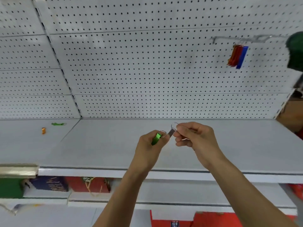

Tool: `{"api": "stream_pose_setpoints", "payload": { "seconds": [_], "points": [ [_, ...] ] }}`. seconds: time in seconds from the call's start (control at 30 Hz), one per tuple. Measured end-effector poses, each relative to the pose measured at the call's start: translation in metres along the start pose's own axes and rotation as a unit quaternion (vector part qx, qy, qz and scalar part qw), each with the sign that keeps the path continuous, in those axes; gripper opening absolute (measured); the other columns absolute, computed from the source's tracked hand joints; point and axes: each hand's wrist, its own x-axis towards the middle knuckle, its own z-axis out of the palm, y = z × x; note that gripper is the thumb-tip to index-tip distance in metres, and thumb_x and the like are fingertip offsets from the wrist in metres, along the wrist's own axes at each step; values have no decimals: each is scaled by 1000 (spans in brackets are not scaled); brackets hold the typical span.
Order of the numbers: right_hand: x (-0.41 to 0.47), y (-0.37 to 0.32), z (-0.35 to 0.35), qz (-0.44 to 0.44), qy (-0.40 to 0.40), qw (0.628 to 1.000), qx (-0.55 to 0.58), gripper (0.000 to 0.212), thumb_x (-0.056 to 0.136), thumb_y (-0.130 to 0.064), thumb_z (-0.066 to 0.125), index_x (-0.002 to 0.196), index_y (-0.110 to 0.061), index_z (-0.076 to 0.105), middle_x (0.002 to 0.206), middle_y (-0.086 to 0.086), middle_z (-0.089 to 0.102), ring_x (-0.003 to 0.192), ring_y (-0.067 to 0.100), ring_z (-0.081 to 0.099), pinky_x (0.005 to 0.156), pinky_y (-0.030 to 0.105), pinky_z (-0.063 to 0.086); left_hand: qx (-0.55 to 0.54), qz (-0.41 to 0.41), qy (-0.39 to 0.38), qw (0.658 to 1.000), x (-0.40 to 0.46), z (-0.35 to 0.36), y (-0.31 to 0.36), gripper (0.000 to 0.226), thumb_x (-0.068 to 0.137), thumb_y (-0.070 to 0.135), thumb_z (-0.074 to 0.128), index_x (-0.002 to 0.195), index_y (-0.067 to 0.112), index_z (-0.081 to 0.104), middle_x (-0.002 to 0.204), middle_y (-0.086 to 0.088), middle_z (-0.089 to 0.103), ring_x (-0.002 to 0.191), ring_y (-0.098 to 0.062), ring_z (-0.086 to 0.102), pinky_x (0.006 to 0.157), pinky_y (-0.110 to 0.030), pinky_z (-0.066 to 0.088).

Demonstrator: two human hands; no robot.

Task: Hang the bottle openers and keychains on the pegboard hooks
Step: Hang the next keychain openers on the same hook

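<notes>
My left hand (150, 145) grips a green bottle opener (156, 139) with a key ring at its top. Close beside it, my right hand (195, 136) pinches a silver bottle opener (171, 133) whose ring sticks up above my fingers. Both hands hover over the white shelf (101, 148). High on the right of the pegboard (139, 71), a metal hook (242, 39) carries several orange and red openers (234, 55) and a blue opener (242, 57). At the far left, an orange opener (43, 130) and a green opener (57, 124) lie on the neighbouring shelf.
A person in a dark green cap (296, 51) stands at the right edge. Below the shelf front are red boxes (91, 184), a dark blue box (50, 183) and a green box (10, 188). More red packages (213, 220) sit lower down.
</notes>
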Motion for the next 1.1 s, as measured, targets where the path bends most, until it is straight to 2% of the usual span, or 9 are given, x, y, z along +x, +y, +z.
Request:
{"api": "stream_pose_setpoints", "payload": {
  "seconds": [0.13,0.27,0.4,0.57,0.7,0.8,0.9,1.1],
  "points": [
    [-3,-24,-49,-42,31,997,-56,4,84,-6,69,82,-4,73,76,10,69,70,21,62,66,31,55,-14,-12,1,1000,-5,48,24,9,90,28,63,85,21,68,57,19,51,60,-10,41,59,-24,38],
    [0,-51,-84,-83,48,992,-82,10,87,-8,66,79,-11,71,82,7,73,78,24,67,67,31,53,-74,-66,-4,995,-4,78,47,19,92,35,55,83,18,57,56,9,38,52,-10,31,48,-23,28],
    [5,-77,-104,-120,66,987,-78,11,87,-8,66,77,-11,70,72,2,72,66,15,66,61,27,52,-79,-39,4,996,3,92,67,22,97,27,45,86,17,60,56,3,37,50,-11,27,47,-24,23],
    [18,-113,-122,-150,93,983,-41,9,84,-5,68,77,-8,71,70,5,68,65,18,61,56,28,53,-81,-2,-16,997,14,108,88,18,98,24,46,91,15,60,58,-3,47,53,-15,37,52,-25,31],
    [31,-145,-134,-180,105,978,-20,9,85,-4,67,78,-8,70,69,5,65,61,15,58,52,27,53,-91,15,-33,995,26,121,100,14,97,22,50,91,13,58,60,-4,54,48,-16,42,50,-22,35],
    [45,-164,-140,-204,120,971,-26,11,87,-4,66,77,-9,69,61,-1,63,58,14,54,50,27,52,-110,23,-37,993,38,126,108,14,97,18,51,90,8,57,65,-4,61,47,-19,48,49,-24,38],
    [61,-176,-141,-215,131,967,-32,11,87,-6,66,77,-7,68,57,-3,61,55,12,53,50,27,53,-118,45,-34,991,50,130,114,15,97,15,51,86,9,60,71,-3,64,51,-19,53,49,-25,41],
    [93,-183,-142,-202,138,968,-46,12,88,-7,65,76,-9,66,63,1,61,53,10,53,47,26,53,-149,63,-6,987,70,141,123,13,95,12,55,88,6,63,84,-6,65,64,-15,59,57,-25,50]
  ]
}}
